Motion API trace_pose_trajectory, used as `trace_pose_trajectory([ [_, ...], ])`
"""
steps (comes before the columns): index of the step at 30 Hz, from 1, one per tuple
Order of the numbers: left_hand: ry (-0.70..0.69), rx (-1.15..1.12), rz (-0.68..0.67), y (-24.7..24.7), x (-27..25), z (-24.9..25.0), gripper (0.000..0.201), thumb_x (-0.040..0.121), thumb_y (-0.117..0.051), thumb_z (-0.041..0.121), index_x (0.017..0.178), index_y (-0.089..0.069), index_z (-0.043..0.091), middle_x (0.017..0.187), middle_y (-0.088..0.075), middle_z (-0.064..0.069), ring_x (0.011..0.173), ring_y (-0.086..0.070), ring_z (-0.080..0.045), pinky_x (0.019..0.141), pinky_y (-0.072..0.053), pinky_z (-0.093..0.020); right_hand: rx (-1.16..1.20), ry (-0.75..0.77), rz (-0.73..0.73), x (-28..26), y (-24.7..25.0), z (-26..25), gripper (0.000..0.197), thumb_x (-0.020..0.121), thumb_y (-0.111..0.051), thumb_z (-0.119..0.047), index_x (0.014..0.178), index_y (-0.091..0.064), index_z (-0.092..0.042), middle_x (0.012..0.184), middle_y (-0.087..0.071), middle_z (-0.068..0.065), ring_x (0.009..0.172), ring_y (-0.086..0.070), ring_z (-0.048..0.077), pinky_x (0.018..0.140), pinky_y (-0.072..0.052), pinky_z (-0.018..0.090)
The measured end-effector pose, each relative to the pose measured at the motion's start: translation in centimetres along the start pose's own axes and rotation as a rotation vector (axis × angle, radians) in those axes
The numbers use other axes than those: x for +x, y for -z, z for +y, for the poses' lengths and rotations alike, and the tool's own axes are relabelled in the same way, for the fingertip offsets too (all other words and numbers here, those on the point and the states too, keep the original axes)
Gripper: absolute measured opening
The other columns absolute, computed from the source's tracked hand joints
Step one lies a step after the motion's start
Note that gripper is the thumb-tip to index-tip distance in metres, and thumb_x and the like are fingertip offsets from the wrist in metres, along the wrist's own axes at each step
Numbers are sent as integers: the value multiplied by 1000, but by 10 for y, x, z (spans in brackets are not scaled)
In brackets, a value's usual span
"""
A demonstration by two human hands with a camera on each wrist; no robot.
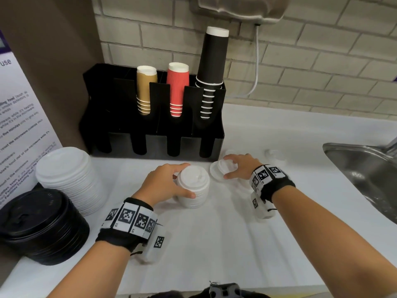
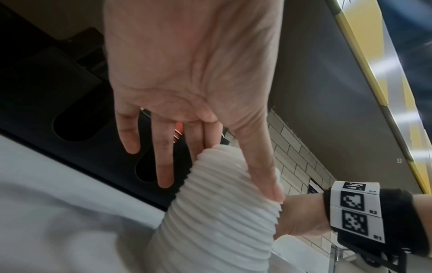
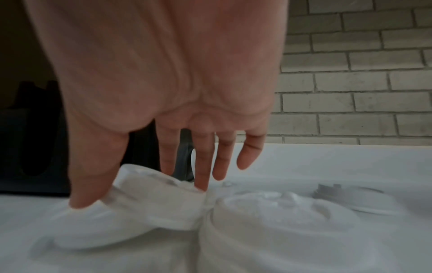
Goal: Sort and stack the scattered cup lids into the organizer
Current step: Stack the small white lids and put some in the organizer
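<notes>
A short stack of white lids [image 1: 194, 188] stands on the white counter, and my left hand [image 1: 180, 180] grips it, thumb in front and fingers behind. In the left wrist view the thumb presses the ribbed side of the lid stack [image 2: 217, 212] held by my left hand [image 2: 243, 170]. To its right, my right hand [image 1: 231, 167] pinches a single white lid [image 1: 221, 163] that lies tilted over a wider flat lid [image 1: 214, 176]. The right wrist view shows my right hand [image 3: 142, 194] pinching the lid [image 3: 151, 203] by thumb and middle finger. The black organizer [image 1: 120, 125] stands behind.
A tall stack of large white lids [image 1: 68, 179] and a stack of black lids [image 1: 40, 226] stand at the left. The organizer holds tan, red and black cups. Loose white lids [image 1: 274, 154] lie near the wall. A steel sink [image 1: 365, 175] is at the right.
</notes>
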State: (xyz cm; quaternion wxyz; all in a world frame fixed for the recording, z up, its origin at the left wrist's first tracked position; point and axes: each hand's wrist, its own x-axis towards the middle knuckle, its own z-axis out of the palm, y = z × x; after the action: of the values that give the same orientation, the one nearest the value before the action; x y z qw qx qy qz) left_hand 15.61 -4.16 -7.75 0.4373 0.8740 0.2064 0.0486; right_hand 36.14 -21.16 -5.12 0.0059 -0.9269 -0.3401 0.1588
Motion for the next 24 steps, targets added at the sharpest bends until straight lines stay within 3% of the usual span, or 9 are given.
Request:
trace_pose_trajectory([
  [5, -11, 2, 3, 1, -1, 1, 85, 56, -92, 37, 132, -57, 38, 127, -62, 14, 114, -58, -13, 102, -46, -42, -9, 9, -25, 2, -4, 1, 81, 75, -74, -49, 143, -32, -34, 137, -44, 5, 130, -34, 28, 107, -32, 47],
  [8, -26, 3, 5, 1, -1, 2, 80, 56, -92, 37, 129, -58, 41, 125, -63, 17, 113, -58, -12, 102, -46, -42, 98, 17, 2, 2, -2, 4, 80, 71, -79, -43, 139, -39, -27, 135, -39, 8, 126, -38, 29, 105, -36, 45],
  [12, -43, -3, 19, 0, 0, 4, 71, 56, -93, 35, 116, -58, 48, 123, -61, 18, 113, -56, -12, 102, -45, -40, 390, 67, 99, -4, 8, 12, 70, 66, -86, -31, 124, -48, -20, 120, -46, 7, 105, -52, 24, 94, -45, 35],
  [15, -70, -34, 37, -2, 0, 4, 74, 55, -94, 29, 120, -59, 38, 119, -54, 19, 108, -54, -10, 97, -44, -32, 601, 218, 98, -17, 16, 5, 56, 65, -87, -26, 111, -54, -25, 109, -55, -2, 95, -55, 18, 81, -45, 22],
  [19, -109, -40, 40, -3, -3, 6, 72, 55, -94, 26, 113, -56, 46, 113, -53, 17, 100, -55, -5, 87, -42, -25, 594, 440, 26, -35, 16, -23, 52, 71, -84, -26, 117, -60, -26, 108, -58, -7, 94, -55, 7, 74, -42, 9],
  [21, -94, -23, 57, -3, -3, 7, 83, 56, -93, 29, 128, -54, 40, 118, -55, 15, 105, -56, -11, 89, -44, -27, 532, 504, 47, -41, 12, -35, 53, 73, -82, -26, 121, -59, -24, 113, -58, -5, 95, -54, 5, 71, -41, 6],
  [24, -43, 9, 82, -5, -5, 9, 113, 58, -92, 34, 151, -29, 30, 126, -54, 11, 110, -54, -13, 96, -47, -34, 438, 578, 97, -44, 7, -47, 55, 74, -81, -27, 123, -58, -21, 114, -57, -7, 95, -51, 0, 72, -37, 2],
])
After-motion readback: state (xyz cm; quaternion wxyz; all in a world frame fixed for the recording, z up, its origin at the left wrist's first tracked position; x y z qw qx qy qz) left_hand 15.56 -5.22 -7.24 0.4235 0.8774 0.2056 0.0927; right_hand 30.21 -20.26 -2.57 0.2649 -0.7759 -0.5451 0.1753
